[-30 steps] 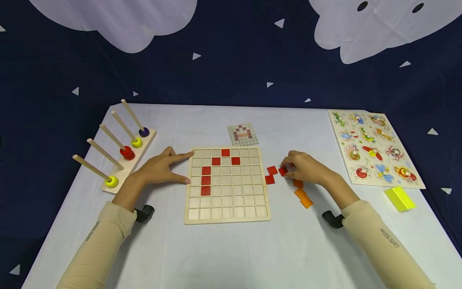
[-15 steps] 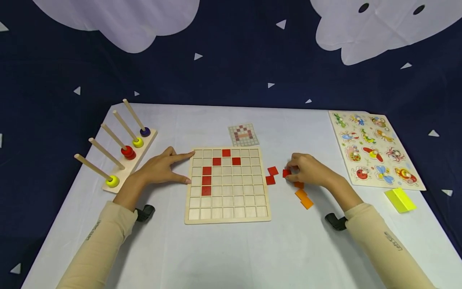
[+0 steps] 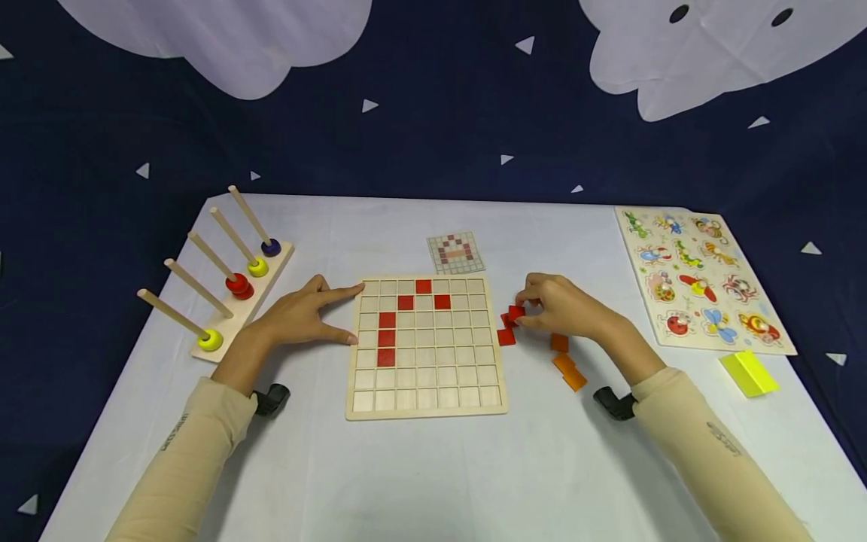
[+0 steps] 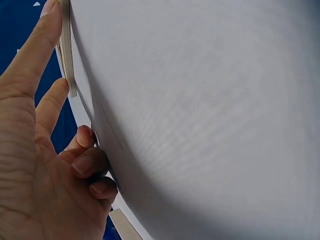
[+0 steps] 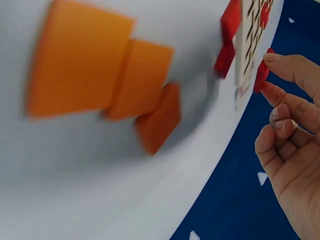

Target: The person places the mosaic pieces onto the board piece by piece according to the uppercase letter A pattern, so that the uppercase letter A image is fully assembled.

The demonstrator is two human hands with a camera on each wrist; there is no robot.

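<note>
Red tile [image 3: 517,313] is pinched in the narrow grip of the right hand [image 3: 565,307], just right of the wooden grid board [image 3: 436,378], whose left edge the left hand [image 3: 298,315] touches, thumb and forefinger spread wide.

A table [image 3: 339,226] covered with a white cloth [image 3: 433,482] is set before a dark navy backdrop [image 3: 433,143]. The table's far edge is seen as a nearly straight line, and its sides are spread wider toward the viewer. The backdrop is patterned with a large whitish cloud shape [image 3: 223,38] at upper left and a pale shape [image 3: 731,60] at upper right, marked with two dark oval spots [image 3: 679,13]. Small white triangles [image 3: 524,45] are scattered between. The tabletop is evenly lit, and soft shadows are cast on it.
</note>
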